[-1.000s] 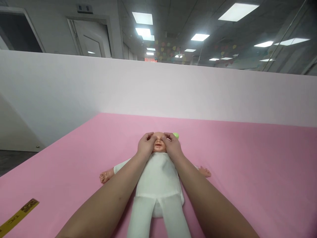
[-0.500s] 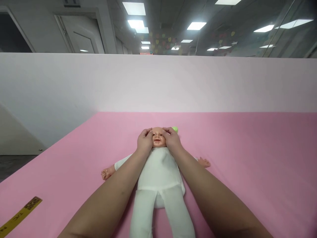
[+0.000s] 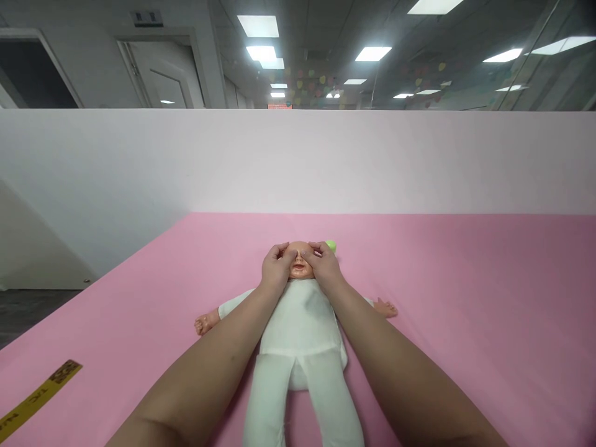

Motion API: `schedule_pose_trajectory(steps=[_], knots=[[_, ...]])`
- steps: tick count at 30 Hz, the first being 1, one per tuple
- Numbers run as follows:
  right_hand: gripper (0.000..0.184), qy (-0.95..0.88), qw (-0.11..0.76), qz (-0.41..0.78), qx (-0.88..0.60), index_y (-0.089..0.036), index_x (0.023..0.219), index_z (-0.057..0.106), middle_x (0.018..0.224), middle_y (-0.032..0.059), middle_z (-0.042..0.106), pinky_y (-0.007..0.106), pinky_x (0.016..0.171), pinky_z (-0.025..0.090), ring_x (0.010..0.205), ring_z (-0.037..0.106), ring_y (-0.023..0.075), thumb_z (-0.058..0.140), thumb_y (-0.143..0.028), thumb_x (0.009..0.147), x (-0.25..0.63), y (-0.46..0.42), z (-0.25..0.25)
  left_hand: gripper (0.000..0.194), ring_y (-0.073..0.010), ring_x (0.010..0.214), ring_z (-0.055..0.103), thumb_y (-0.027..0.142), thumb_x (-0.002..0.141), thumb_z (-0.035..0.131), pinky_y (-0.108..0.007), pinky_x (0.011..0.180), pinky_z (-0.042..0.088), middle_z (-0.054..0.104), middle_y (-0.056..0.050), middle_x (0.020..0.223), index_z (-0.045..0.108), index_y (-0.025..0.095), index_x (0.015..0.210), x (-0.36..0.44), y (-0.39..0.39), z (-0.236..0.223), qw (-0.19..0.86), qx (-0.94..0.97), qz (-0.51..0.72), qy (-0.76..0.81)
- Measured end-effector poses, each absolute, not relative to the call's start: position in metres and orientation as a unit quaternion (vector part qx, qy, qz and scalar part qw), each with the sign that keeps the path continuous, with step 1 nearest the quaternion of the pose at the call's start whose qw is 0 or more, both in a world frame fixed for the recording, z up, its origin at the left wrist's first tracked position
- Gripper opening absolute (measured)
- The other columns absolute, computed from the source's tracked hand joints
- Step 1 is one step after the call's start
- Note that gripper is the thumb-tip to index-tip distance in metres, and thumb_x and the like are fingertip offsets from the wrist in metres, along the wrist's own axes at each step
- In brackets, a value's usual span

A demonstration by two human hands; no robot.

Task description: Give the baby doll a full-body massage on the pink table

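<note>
A baby doll point(image 3: 300, 323) with a white cloth body lies on its back, its head away from me and its arms spread out. My left hand point(image 3: 277, 267) cups the left side of the doll's head, thumb resting over one eye beside the nose. On the other side, my right hand point(image 3: 323, 264) does the same, its thumb over the other eye. Both hands' fingers curl around the sides of the head, partly out of sight. The doll's mouth and forehead show between my thumbs. A light green round object point(image 3: 331, 246) peeks out behind my right hand.
The doll lies on a pink tabletop point(image 3: 465, 298). A yellow printed strip point(image 3: 41, 397) is stuck at the front left. Behind the table stands a low white partition point(image 3: 372, 161), with a door point(image 3: 162, 74) and ceiling lights beyond it.
Both thumbs have slid inward from the outer sides of the doll's eyes to beside its nose, now covering the eyes. The camera view has tipped up slightly.
</note>
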State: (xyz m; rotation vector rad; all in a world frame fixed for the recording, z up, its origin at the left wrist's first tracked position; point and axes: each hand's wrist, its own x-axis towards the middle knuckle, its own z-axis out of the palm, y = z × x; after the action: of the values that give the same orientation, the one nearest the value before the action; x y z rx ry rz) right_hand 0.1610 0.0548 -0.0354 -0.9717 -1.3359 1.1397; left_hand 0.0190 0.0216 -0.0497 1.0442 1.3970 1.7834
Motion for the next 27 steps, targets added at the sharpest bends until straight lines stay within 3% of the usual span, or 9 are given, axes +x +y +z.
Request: schedule_pose_trajectory(steps=[10, 20, 27], knots=[[0.038, -0.553, 0.558, 0.461, -0.414, -0.024, 0.106, 0.069, 0.115, 0.0056, 0.072, 0.040, 0.099, 0.051, 0.112, 0.065, 0.0266, 0.077, -0.049, 0.078, 0.159, 0.063, -0.043, 0.054, -0.0260, 0.109, 0.070, 0.040, 0.071, 0.088, -0.044, 0.105, 0.052, 0.075, -0.010, 0.112, 0.074, 0.017, 0.117, 0.022, 0.027, -0.050, 0.375, 0.351, 0.707, 0.486], [0.038, -0.513, 0.564, 0.523, -0.380, -0.025, 0.113, 0.071, 0.126, 0.0037, 0.071, 0.039, 0.106, 0.050, 0.122, 0.063, 0.0249, 0.063, -0.041, 0.080, 0.160, 0.077, -0.058, 0.031, -0.0244, 0.119, 0.066, 0.033, 0.086, 0.068, -0.042, 0.110, 0.049, 0.073, -0.007, 0.122, 0.076, 0.022, 0.113, 0.020, 0.036, -0.058, 0.337, 0.362, 0.700, 0.515], [0.046, -0.536, 0.553, 0.516, -0.375, -0.024, 0.116, 0.068, 0.123, 0.0061, 0.070, 0.040, 0.099, 0.054, 0.116, 0.066, 0.0268, 0.076, -0.043, 0.075, 0.163, 0.068, -0.049, 0.035, -0.0244, 0.112, 0.068, 0.035, 0.080, 0.076, -0.041, 0.105, 0.051, 0.074, -0.007, 0.113, 0.075, 0.020, 0.112, 0.025, 0.032, -0.054, 0.334, 0.355, 0.713, 0.504]])
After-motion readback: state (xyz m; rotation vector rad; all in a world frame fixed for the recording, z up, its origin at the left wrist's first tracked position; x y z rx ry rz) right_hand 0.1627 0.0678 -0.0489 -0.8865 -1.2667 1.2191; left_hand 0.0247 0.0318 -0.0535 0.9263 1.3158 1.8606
